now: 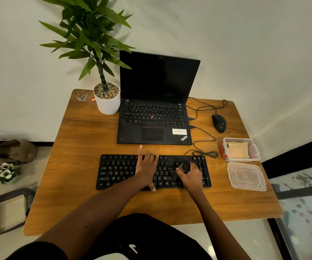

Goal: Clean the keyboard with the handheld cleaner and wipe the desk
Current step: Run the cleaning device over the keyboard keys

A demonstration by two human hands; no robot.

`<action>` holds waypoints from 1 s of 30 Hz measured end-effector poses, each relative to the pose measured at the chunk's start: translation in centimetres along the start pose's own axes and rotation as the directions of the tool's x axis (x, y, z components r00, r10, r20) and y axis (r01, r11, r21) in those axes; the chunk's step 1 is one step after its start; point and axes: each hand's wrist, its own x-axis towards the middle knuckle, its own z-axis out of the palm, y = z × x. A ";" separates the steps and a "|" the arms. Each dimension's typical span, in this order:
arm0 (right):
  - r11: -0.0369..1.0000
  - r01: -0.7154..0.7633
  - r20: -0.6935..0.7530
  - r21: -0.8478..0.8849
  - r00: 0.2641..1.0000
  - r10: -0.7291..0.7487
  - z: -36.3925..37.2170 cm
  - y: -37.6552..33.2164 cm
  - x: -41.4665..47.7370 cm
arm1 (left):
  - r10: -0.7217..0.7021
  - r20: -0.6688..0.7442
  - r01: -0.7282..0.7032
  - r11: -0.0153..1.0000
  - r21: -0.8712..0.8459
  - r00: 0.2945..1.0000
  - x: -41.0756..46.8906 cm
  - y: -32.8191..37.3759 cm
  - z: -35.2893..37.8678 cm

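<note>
On the wooden desk (76, 139), my first worry is the front edge. The keyboard (117, 171) lies near it, and a hard stroke could skate the board toward my lap if the bracing hand slips. Just behind, the open laptop (154, 113) sits close enough that grit flicked off the far key rows may land on its palm rest. The keyboard's left half is speckled with pale crumbs. Fast brushing would, I judge, scatter them over the desk rather than collect them, and so add to the wiping.

At the right edge stand a clear container (255, 153) holding a folded yellowish cloth (238, 150) and its loose lid (246, 176). Both are near my working elbow, and a wide swing could knock them off.

My left hand (146, 167) lies flat over the middle keys with its fingers spread, holding nothing and pinning the board. My right hand (190, 177) is curled round the handheld cleaner (181, 168), a small dark tool over the keys just left of the number pad. The keyboard cable (205, 153) is coiled just beyond that corner and could snag the tool.

The cleaner's working end is mostly under my fingers, dark against dark keys. I can't tell whether it is a brush or a nozzle, or whether it touches. The keys beneath both hands are hidden. A small item beside the plant pot (108, 102) is too blurred to name.
</note>
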 end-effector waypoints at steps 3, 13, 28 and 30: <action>0.998 -0.061 0.092 0.035 0.994 0.057 -0.9 0.7 -0.3 | 0.002 0.005 -0.002 1.000 0.001 1.000 0.1 -0.1 0.1; 0.966 -0.058 -0.056 0.253 0.996 0.075 -2.2 -1.2 1.1 | 0.007 -0.014 -0.007 1.000 -0.017 1.000 -0.1 -0.2 0.2; 0.966 -0.059 -0.024 0.252 0.997 0.067 -2.4 -0.5 -0.4 | 0.009 -0.001 -0.009 1.000 -0.023 1.000 -0.2 -0.2 -0.1; 0.986 -0.079 0.057 0.149 0.996 0.071 -1.8 0.6 -1.2 | 0.004 -0.003 -0.004 1.000 -0.018 1.000 -0.2 -0.2 -0.1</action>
